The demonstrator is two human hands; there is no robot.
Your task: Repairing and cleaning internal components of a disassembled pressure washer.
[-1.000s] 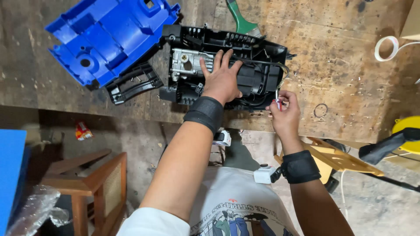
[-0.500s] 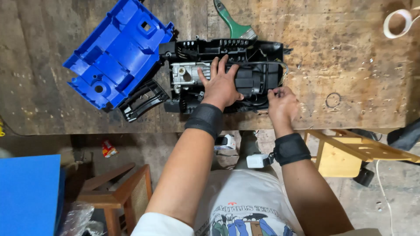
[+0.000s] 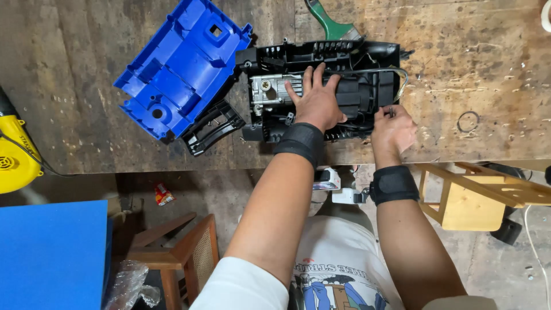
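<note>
- Workbench (image 3: 86,69): worn, stained wood, filling the upper part of the view; its near edge runs left to right above the person's lap.
- Blue housing shell (image 3: 181,69): lies open side up, left of the black unit and touching it at the shell's right corner; long axis diagonal, lower left to upper right.
- Black machine body (image 3: 367,69): opened, on the bench at centre; long axis runs left to right, parallel to the bench edge. Silver metal block (image 3: 270,90) sits at its left end, black cable looping at the right end.
- Left hand (image 3: 315,100): pressed flat on top of the body's middle, fingers spread apart and pointing away from the person, gripping nothing.
- Right hand (image 3: 393,126): at the body's lower right corner, fingers pinched together on something small; cannot tell what.
- Green-handled brush (image 3: 328,22): just behind the body, handle angled up-left.
</note>
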